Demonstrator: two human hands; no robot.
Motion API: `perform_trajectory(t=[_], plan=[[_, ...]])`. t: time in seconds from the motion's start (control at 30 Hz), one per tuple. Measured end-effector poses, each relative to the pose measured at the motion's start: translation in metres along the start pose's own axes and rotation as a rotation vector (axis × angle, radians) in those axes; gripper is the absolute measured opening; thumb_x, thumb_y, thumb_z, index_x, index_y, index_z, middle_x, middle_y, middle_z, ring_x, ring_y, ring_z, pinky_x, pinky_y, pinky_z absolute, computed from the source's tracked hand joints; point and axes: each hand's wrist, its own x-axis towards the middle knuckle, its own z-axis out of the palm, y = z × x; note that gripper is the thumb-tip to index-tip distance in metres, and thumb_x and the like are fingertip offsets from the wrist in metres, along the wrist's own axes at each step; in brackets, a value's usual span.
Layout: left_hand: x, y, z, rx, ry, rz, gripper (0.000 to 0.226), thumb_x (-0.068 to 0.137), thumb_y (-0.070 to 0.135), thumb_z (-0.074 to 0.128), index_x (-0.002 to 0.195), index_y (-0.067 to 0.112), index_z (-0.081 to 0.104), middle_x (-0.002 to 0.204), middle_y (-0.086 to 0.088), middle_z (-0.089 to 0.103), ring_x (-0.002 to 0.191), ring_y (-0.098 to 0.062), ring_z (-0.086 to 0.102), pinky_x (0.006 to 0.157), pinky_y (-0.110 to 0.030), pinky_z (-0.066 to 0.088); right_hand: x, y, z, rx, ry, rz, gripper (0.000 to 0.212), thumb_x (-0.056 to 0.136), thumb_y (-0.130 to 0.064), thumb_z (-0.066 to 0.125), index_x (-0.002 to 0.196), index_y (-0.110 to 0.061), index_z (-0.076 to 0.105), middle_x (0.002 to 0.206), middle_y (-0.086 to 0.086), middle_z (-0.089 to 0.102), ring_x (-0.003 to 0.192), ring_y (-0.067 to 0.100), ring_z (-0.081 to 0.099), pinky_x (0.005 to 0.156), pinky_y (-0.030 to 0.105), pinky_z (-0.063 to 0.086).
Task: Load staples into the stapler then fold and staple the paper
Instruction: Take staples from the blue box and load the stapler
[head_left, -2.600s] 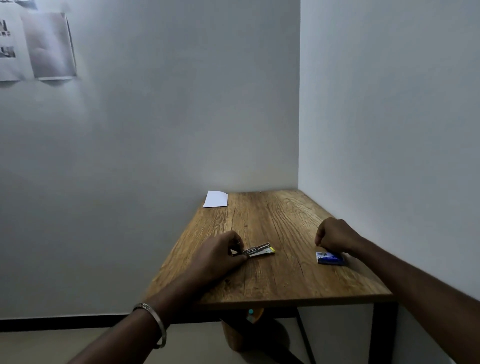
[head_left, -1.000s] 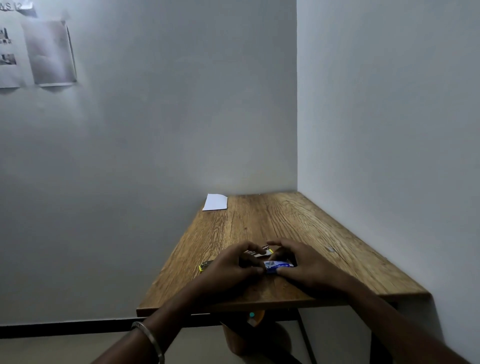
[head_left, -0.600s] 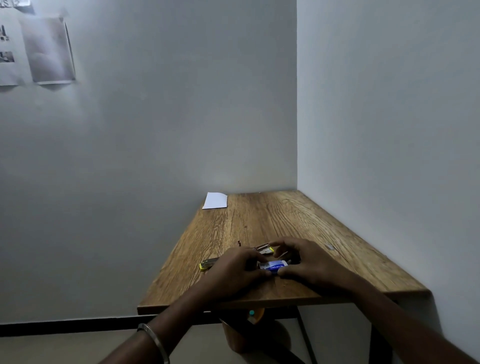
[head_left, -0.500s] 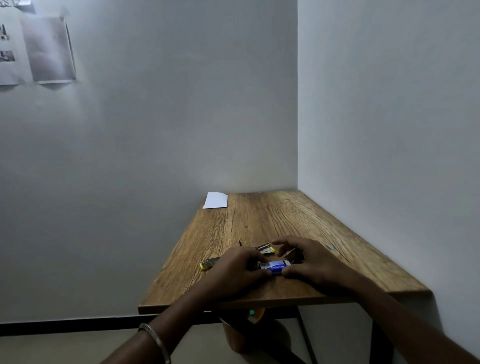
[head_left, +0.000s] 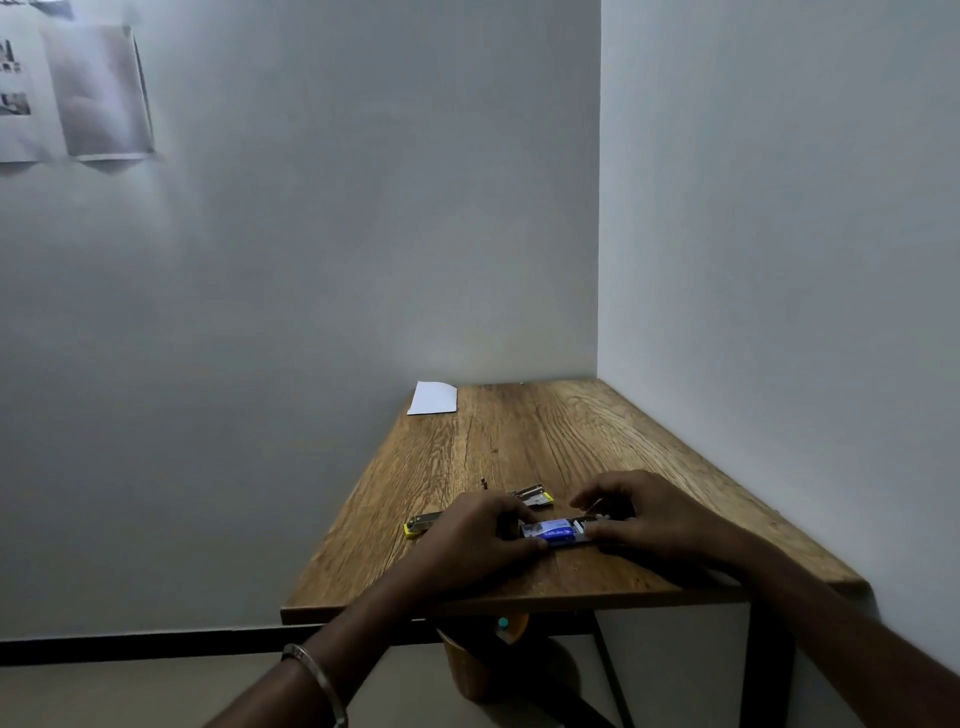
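Nearest, at the front of the desk: a small blue staple box, flat and oblong, white at its right end where the inner tray shows pulled partway out. Held at both ends. Left hand curled round the box's left end, thumb under its near edge, fingers over the far edge: grip clamped on the box. Right hand pinching the white right end between thumb and curled fingers, likewise clamped on the box, index finger raised above it. Box lying low on the wood between the two grips, its blue middle the only part uncovered.

Just behind the box, partly hidden by the left hand: the stapler, swung open and lying flat. Metal with yellow tips; one arm poking out left of the left hand, ending in a yellow tip, the other arm angled beyond the box toward a second yellow tip. Touching the left hand or merely beside it: cannot tell.

Well beyond the box, at the desk's far left corner against the wall: a white sheet of paper, flat, its left edge overhanging the desk slightly.
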Motion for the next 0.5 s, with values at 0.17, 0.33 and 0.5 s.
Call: perform_trajectory(t=[0.17, 0.33, 0.5], plan=[[0.000, 0.000, -0.001, 0.003, 0.001, -0.003, 0.039, 0.081, 0.051, 0.066, 0.114, 0.031, 0.066, 0.095, 0.007, 0.066, 0.081, -0.009, 0.062, 0.071, -0.038, 0.057, 0.011, -0.008, -0.008, -0.139, -0.085, -0.051, 0.013, 0.088, -0.019, 0.071, 0.097, -0.027, 0.076, 0.091, -0.020, 0.069, 0.089, -0.007, 0.064, 0.075, 0.009, 0.051], [-0.001, 0.002, -0.002, 0.001, 0.000, -0.001, 0.039, 0.082, 0.051, 0.066, 0.115, 0.030, 0.066, 0.097, 0.009, 0.067, 0.083, -0.007, 0.063, 0.074, -0.035, 0.058, 0.017, -0.014, -0.016, -0.187, -0.172, -0.071, 0.016, 0.086, -0.016, 0.074, 0.100, -0.021, 0.077, 0.096, -0.013, 0.072, 0.089, -0.001, 0.067, 0.082, 0.021, 0.058], [-0.002, 0.002, -0.003, -0.009, 0.000, -0.005, 0.046, 0.078, 0.059, 0.062, 0.115, 0.032, 0.066, 0.100, 0.009, 0.067, 0.085, -0.006, 0.063, 0.075, -0.036, 0.058, 0.021, -0.021, -0.019, -0.279, -0.244, -0.091, 0.020, 0.088, -0.017, 0.072, 0.108, -0.019, 0.076, 0.106, -0.008, 0.074, 0.095, 0.001, 0.065, 0.085, 0.015, 0.052]])
